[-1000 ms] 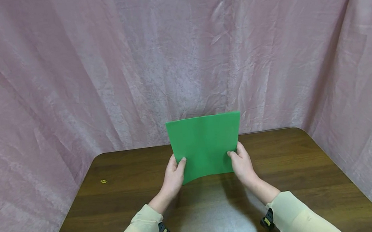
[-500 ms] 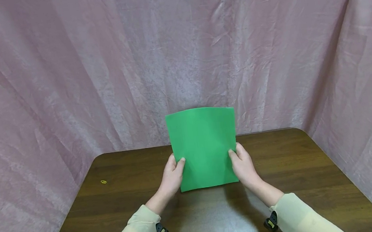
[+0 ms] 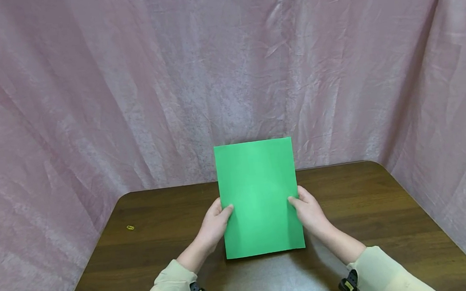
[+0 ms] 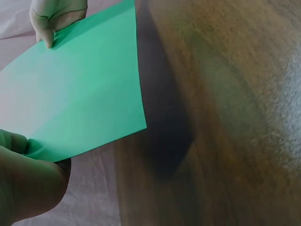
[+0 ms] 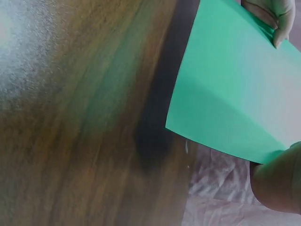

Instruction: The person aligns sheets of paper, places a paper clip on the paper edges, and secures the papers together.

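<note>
A green sheet of paper (image 3: 259, 194) is held up over the table, its broad face toward the head camera. My left hand (image 3: 215, 222) pinches its left edge, thumb on the near face and the other fingers mostly hidden behind. On the opposite edge my right hand (image 3: 310, 210) grips it the same way. From the left wrist, the sheet (image 4: 89, 84) slants above the table and casts a dark shadow. The right wrist view has the sheet's lower corner (image 5: 188, 110) hanging apart from the wood.
A small yellow paper clip (image 3: 130, 227) lies on the brown wooden table (image 3: 171, 207), toward the left. Pink curtains (image 3: 226, 71) hang behind the table and along its sides.
The paper has tilted from leaning away to facing the head camera more fully, so it looks taller. Its lower edge has come down and nearer, and both hands have lowered slightly with it.
</note>
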The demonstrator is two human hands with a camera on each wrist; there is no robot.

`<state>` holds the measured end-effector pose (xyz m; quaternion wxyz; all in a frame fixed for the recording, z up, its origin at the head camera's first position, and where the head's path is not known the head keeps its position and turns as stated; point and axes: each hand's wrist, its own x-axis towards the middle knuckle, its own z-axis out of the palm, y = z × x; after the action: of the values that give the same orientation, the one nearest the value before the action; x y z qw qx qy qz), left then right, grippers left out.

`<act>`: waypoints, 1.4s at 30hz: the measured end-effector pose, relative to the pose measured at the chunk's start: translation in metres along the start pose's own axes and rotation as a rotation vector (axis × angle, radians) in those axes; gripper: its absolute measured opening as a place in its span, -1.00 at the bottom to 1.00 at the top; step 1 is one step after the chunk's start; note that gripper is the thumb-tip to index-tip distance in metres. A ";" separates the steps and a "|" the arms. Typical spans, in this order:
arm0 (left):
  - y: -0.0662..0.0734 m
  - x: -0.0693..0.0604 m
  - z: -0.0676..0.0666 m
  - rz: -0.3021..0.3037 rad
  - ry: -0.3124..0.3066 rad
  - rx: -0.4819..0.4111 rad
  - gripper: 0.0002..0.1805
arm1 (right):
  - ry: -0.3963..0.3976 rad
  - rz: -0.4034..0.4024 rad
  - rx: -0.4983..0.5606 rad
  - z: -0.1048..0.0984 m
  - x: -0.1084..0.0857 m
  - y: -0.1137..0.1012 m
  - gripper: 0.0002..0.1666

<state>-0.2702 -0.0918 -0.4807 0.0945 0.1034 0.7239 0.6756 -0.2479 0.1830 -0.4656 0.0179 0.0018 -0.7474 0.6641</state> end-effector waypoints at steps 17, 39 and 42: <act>-0.020 0.003 0.002 -0.118 0.002 -0.047 -0.50 | -0.078 0.182 0.098 0.000 0.004 0.020 -0.54; -0.047 0.005 0.006 -0.213 0.021 -0.111 -0.41 | -0.054 0.256 0.091 0.007 0.012 0.054 -0.48; -0.050 0.005 0.007 -0.223 0.022 -0.115 -0.41 | -0.042 0.260 0.089 0.008 0.010 0.056 -0.49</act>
<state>-0.2744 -0.0874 -0.5306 0.1667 0.0092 0.6920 0.7023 -0.2600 0.1816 -0.5218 -0.0840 -0.0802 -0.7114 0.6931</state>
